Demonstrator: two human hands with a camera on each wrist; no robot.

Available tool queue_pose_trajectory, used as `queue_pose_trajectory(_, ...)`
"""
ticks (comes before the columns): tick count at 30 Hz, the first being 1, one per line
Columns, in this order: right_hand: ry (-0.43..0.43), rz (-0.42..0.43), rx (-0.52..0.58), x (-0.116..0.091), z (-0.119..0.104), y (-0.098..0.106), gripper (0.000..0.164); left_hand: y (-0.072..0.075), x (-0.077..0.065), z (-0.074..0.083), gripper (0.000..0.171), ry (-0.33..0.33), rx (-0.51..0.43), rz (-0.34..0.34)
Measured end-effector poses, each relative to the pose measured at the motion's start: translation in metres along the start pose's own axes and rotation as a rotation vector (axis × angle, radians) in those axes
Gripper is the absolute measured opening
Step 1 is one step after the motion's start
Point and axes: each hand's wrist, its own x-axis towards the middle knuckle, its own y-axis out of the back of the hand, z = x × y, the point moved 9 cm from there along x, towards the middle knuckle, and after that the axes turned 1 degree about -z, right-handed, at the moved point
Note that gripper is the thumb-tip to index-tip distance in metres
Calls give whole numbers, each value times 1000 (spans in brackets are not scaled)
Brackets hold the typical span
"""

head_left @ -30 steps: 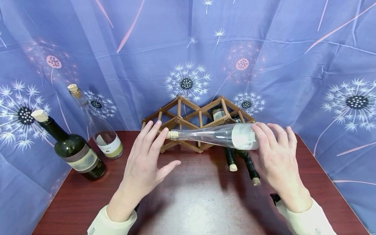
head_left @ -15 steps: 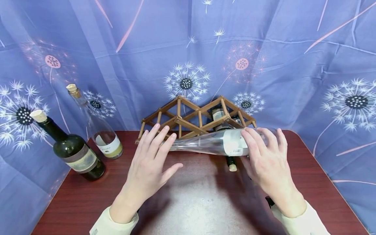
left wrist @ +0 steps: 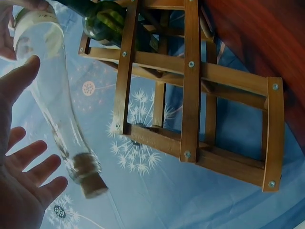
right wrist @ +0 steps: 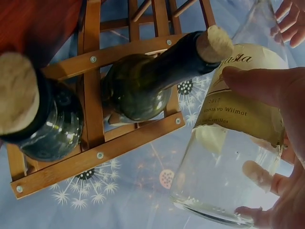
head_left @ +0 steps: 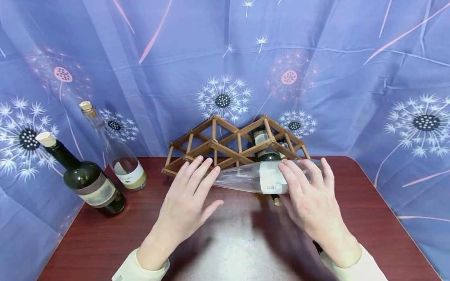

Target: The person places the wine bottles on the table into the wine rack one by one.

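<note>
A clear glass wine bottle [head_left: 239, 178] lies sideways in the air in front of the wooden rack [head_left: 227, 151], its neck pointing left. My right hand [head_left: 313, 207] grips its base end, thumb across the cream label [right wrist: 243, 95] and fingers round the far side. At the neck end, my left hand [head_left: 186, 207] has its fingers extended and spread. The left wrist view shows that hand beside the bottle, with the cork [left wrist: 93, 183] beyond its fingertips. In the head view those fingers hide the cork. Two dark corked bottles [right wrist: 138, 90] lie in the rack, necks toward me.
At the table's left stand a dark green corked bottle [head_left: 88, 183] and a clear corked bottle [head_left: 130, 173]. A blue dandelion-print cloth [head_left: 168, 78] hangs behind the rack. The reddish-brown table [head_left: 369, 218] runs out to both sides.
The clear bottle has come lower and toward me, shifting left with my right hand. My left hand has moved slightly right and nearer. The rack and standing bottles stay put.
</note>
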Motion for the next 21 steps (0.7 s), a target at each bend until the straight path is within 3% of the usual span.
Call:
queue_pose_trajectory(5,13,-2,9,0,-7,1,65,-10,-4,2,81,-2,24,-47)
queue_pose_trajectory(13,52,35,31,3,-19,3,53,-19,-7,5,84,-8,26,-86)
queue_pose_trajectory(21,75,1,69,5,-27,3,65,-23,-10,6,75,5,31,-110)
